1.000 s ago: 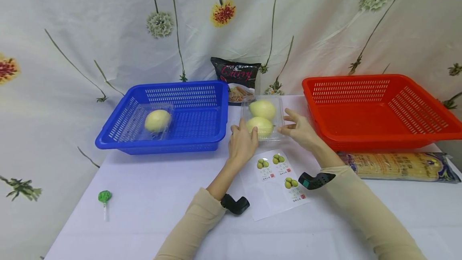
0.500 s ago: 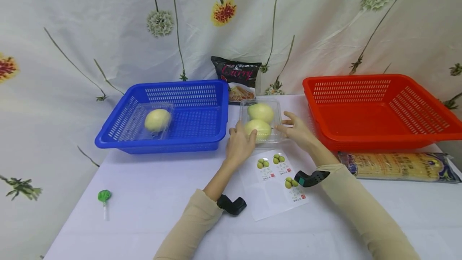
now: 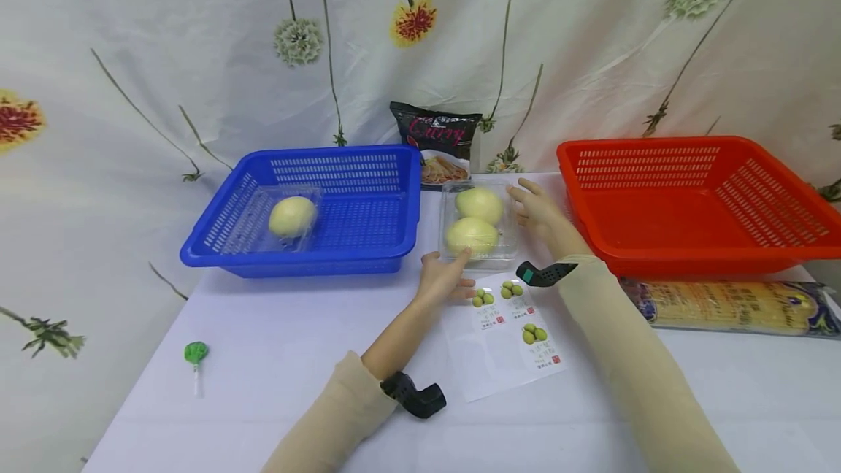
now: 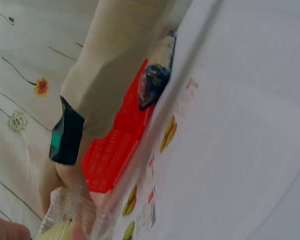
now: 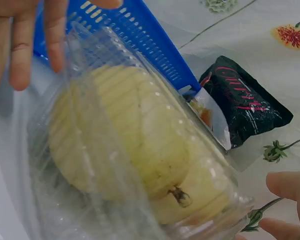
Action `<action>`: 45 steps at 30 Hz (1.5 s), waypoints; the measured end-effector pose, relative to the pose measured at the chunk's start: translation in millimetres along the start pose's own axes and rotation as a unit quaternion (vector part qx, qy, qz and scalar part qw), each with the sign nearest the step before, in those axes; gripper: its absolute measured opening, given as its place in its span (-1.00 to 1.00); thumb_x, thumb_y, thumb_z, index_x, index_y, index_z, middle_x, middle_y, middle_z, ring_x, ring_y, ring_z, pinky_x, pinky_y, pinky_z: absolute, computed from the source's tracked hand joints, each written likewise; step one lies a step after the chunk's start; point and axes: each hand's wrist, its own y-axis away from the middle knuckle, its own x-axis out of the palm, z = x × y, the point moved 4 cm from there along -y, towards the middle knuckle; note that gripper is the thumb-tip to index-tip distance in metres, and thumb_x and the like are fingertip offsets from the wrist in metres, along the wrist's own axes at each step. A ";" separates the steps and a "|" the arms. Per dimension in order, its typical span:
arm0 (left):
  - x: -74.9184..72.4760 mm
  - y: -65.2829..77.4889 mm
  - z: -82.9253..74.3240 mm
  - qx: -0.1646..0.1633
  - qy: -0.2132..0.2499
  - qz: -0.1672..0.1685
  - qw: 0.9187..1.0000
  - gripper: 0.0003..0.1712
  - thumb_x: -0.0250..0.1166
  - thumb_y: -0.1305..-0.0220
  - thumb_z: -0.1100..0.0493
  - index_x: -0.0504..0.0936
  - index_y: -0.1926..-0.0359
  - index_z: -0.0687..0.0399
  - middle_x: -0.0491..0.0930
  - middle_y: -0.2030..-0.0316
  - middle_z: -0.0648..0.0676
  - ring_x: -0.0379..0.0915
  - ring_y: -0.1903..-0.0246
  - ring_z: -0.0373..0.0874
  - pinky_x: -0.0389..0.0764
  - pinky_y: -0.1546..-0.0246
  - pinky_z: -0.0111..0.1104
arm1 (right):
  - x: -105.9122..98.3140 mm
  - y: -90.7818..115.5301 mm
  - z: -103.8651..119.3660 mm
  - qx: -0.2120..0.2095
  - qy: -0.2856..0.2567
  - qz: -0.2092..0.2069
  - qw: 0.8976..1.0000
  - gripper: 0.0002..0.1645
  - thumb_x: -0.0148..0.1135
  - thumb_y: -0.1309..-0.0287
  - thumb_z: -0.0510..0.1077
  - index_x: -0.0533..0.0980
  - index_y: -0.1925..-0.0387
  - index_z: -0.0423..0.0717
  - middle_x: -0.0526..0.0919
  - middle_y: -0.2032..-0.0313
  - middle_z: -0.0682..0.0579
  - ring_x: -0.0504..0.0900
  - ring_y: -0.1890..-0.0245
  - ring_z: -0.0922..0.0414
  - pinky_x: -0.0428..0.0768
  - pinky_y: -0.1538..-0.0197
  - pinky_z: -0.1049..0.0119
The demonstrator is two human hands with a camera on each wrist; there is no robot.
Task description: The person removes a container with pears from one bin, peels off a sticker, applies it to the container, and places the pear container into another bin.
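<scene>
A clear plastic clamshell box (image 3: 499, 260) with two pale yellow, melon-like fruits (image 3: 471, 236) stands on the white table between the baskets. Its lid lies over the fruits, as the right wrist view shows closely. At the box's near left corner is my left hand (image 3: 442, 282), fingers spread and thumb toward the box; I cannot tell whether the thumb touches it. Beside the box's far right edge my right hand (image 3: 540, 214) has its fingers extended, grasping nothing. In front of the box lies a white sheet of labels (image 3: 486, 367) printed with green fruit.
A blue basket (image 3: 315, 261) at left holds another clear box with one pale fruit (image 3: 292, 217). To the right stands a red basket (image 3: 696, 250), with a noodle packet (image 3: 729, 306) before it. Behind the box leans a black curry packet (image 3: 436, 139). A green lollipop (image 3: 196, 352) lies front left.
The box has shifted slightly toward me. My left hand has come off its left side toward me, fingers spreading. My right hand has moved away from me along its right side.
</scene>
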 end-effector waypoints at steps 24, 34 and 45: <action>23.7 -2.1 6.5 -0.018 0.250 -0.022 0.968 -0.77 0.13 -0.35 0.22 0.39 0.20 0.37 0.49 0.35 0.23 0.53 0.04 0.17 0.56 0.02 -0.22 | -5.0 -17.9 -5.3 -0.001 -0.091 0.058 0.994 -0.27 -0.01 -0.36 -0.11 -0.02 -0.46 0.05 -0.24 -0.48 0.05 -0.26 -0.45 -0.05 -0.20 -0.42 0.03; 14.3 -0.1 4.6 0.035 0.207 -0.074 0.975 -0.75 0.21 -0.26 0.30 0.25 0.39 0.19 0.47 0.52 0.13 0.54 0.55 -0.15 0.64 0.20 -0.26 | -1.4 6.2 -8.0 -0.024 -0.103 0.009 0.994 -0.29 -0.04 -0.36 -0.10 -0.01 -0.46 0.07 -0.07 -0.47 0.06 -0.11 -0.44 0.02 -0.12 -0.43 0.04; 4.6 -2.8 0.6 0.076 0.169 -0.117 0.976 -0.58 0.29 -0.15 0.36 0.19 0.15 0.20 0.32 0.40 0.09 0.37 0.59 -0.24 0.57 0.42 -0.46 | -3.8 4.0 -23.4 -0.087 -0.211 -0.038 0.973 -0.28 0.12 -0.22 -0.29 0.16 -0.39 -0.09 0.29 -0.32 0.03 0.28 -0.25 0.13 0.28 -0.28 0.25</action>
